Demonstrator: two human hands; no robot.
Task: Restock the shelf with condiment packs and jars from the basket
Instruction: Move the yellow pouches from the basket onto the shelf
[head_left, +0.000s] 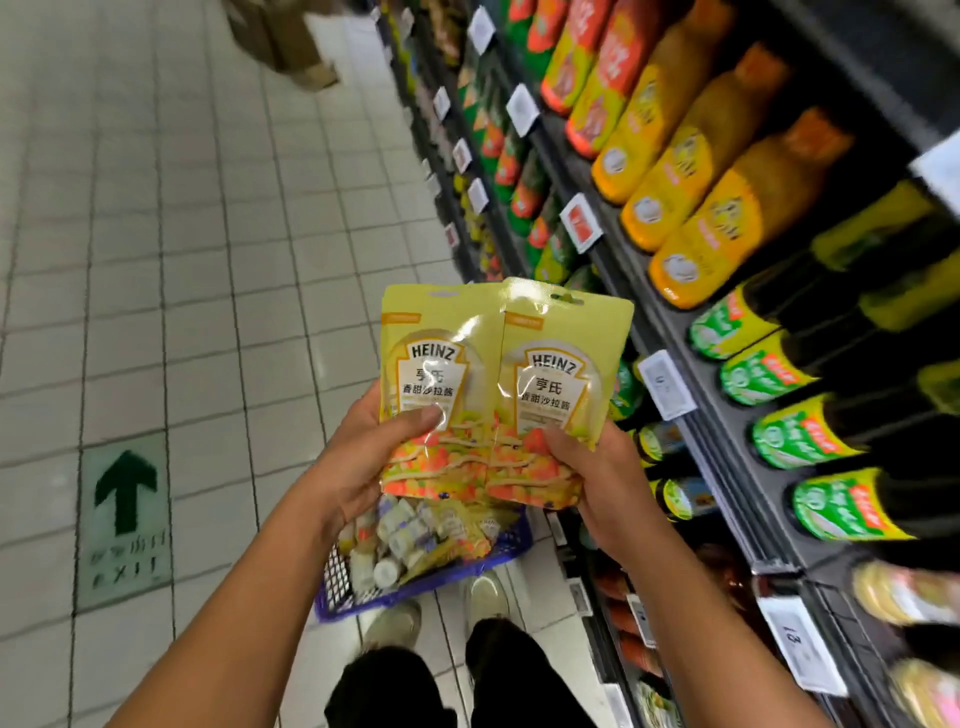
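Left hand: fingers curled behind the left Heinz pack, thumb pressed on its front near the lower half. Firm pinch.

Right hand: grips the right Heinz pack at its lower right corner, thumb on the front, fingers behind.

The 2 packs are yellow-green pouches, held upright side by side at chest height. Their inner edges overlap slightly, the right one in front. Both are off the shelf and well above the basket.

Basket: blue wire, on the tiled floor directly below the packs, just ahead of the shoes. It holds small jars and more bright pouches, piled loosely.

Shelf: dark racking along the right side. Its upper tier has orange-capped yellow bottles, and the tier below has dark bottles with green labels. White price tags are clipped to the front rails.

Floor: a green arrow marker reading EXIT, left of the arms.
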